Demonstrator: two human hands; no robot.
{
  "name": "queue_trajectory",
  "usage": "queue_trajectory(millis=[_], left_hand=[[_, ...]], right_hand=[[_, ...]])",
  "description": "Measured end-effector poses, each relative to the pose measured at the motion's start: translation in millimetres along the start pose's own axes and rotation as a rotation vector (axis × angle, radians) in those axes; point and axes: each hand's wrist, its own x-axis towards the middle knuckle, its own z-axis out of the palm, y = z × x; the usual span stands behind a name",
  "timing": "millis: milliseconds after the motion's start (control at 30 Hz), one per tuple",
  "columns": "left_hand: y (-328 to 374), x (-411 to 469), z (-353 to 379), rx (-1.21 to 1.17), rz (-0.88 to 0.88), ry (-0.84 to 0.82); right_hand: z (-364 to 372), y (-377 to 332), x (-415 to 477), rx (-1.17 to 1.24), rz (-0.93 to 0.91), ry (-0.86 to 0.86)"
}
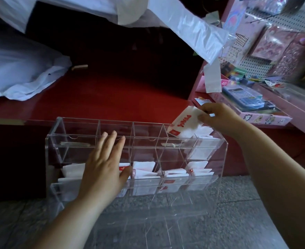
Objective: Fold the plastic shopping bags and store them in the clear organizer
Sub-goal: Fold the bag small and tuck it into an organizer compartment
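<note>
While the right grip [218,117] pinches a folded bag [184,125] by its upper edge between thumb and curled fingers, the bag hangs tilted, white with red print, its lower corner dipping into the right end of the organizer's [55,141] upper row. Whether it enters the fourth or the last compartment cannot be told. The left grip [103,164] holds nothing: its fingers are straight and a little spread, lying flat against the organizer's clear front, left of the middle. Stored bags [144,168] fill the lower row, and a few more sit in the last upper compartment. Behind the organizer lies the red surface [112,97], below it a grey floor [238,212]. A loose bag [22,69] lies on the surface at far left, and a long bag [193,29] stretches across the top. Just right of the right grip, a calculator [243,97] lies in a pink box [266,119].
</note>
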Motion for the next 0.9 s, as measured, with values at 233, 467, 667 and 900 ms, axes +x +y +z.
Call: queue_trajectory(millis=[233,467,667,900], left_hand=[[1.7,0.3,1.7,0.005,-0.002,0.012],[2.0,0.3,2.2,0.007,-0.009,0.025],[2.5,1.9,2.5,0.038,-0.003,0.040],[6.8,1.1,-0.7,0.007,-0.048,0.006]], right_hand=[[16.4,-7.6,11.5,-0.389,-0.075,-0.029],[40.4,-10.3,23.4,-0.365,-0.050,-0.096],[48.6,-7.7,27.3,-0.345,-0.048,-0.113],[43.1,-6.8,27.9,-0.368,-0.046,-0.261]])
